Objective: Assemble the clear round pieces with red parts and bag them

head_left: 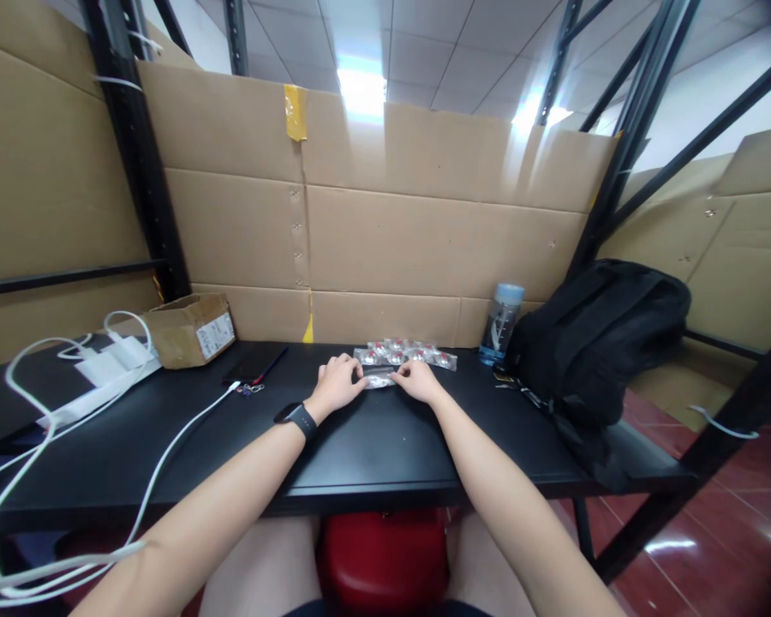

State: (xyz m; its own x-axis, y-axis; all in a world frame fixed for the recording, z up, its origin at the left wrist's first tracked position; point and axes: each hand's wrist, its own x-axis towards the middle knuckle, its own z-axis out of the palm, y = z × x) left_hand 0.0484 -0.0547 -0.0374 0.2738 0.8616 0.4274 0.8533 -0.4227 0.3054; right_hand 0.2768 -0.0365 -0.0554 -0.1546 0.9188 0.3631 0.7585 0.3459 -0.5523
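Both hands are over the middle of the black table [385, 437], at either end of a small clear plastic packet [379, 379]. My left hand [337, 383], with a dark watch on its wrist, pinches the packet's left end. The right end is between the closed fingers of my right hand [416, 380]. What lies inside this packet is too small to make out. Just behind it, several similar clear packets [406, 351] with small red parts lie in rows on the table.
At the right stand a water bottle [502, 324] and a black backpack [604, 334]. To the left are a phone [248, 370], an open cardboard box [189, 330] and a power strip [103, 386] with white cables [160, 467]. A cardboard wall [385, 240] closes the back.
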